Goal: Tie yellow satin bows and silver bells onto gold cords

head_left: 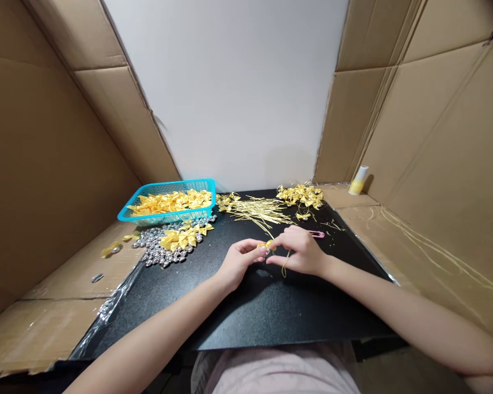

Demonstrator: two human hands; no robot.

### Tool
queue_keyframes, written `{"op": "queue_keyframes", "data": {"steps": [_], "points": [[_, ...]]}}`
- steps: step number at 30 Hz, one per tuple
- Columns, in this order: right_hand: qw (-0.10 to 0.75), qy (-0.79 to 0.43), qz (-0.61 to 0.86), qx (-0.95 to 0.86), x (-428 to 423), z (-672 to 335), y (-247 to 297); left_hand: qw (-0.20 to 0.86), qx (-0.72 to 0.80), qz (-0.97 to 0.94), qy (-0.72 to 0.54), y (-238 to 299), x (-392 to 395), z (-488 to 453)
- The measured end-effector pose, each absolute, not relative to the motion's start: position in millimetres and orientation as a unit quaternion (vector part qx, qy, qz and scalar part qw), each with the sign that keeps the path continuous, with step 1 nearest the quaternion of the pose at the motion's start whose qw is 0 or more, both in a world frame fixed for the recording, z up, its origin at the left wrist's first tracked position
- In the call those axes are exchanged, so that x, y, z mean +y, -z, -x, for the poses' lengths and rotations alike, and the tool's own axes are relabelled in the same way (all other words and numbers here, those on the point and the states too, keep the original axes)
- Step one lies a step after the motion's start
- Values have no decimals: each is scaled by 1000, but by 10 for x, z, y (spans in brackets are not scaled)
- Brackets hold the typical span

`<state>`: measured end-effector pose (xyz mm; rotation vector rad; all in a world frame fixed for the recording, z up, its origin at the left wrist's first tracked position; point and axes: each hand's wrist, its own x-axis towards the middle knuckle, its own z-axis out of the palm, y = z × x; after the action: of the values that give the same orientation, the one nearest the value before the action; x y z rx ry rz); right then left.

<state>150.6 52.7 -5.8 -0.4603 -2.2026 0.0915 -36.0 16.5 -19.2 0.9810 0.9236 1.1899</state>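
Left hand [239, 264] pinches a small yellow bow [270, 245] between thumb and fingertips above the black desk [246, 323]. Right hand [299, 250] sits close against it, forefinger reaching to the bow and thumb held apart; I can't tell whether it grips anything. So the bow lies between the two hands, with a loop of yellow cord [285, 269] hanging below the right one. Beyond them lie cut cords [258, 210]; leftward, a turquoise basket [168, 216] holds more bows [176, 201].

Brown cardboard panels [447, 120] flank a white wall [238, 93].
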Motion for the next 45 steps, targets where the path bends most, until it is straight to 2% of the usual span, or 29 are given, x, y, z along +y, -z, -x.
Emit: {"op": "queue_keyframes", "data": {"steps": [8, 15, 24, 33, 37, 40, 42, 45], "points": [[430, -52, 283, -856, 491, -1469, 106, 619, 400, -422, -528, 201, 169, 363], [455, -59, 296, -838, 448, -1420, 157, 595, 402, -443, -536, 230, 192, 369], [434, 106, 204, -871, 502, -1472, 170, 533, 420, -504, -534, 132, 142, 367], [391, 147, 180, -891, 492, -1485, 163, 531, 432, -503, -528, 96, 131, 362], [382, 56, 155, -909, 494, -1500, 128, 552, 421, -482, -534, 147, 164, 385], [375, -165, 218, -886, 525, -1548, 4, 578, 412, -464, -530, 184, 187, 406], [341, -301, 254, -853, 588, -1625, -122, 597, 408, -448, -526, 189, 199, 416], [272, -392, 244, -844, 749, -1815, -324, 632, 399, -426, -510, 159, 215, 429]]}}
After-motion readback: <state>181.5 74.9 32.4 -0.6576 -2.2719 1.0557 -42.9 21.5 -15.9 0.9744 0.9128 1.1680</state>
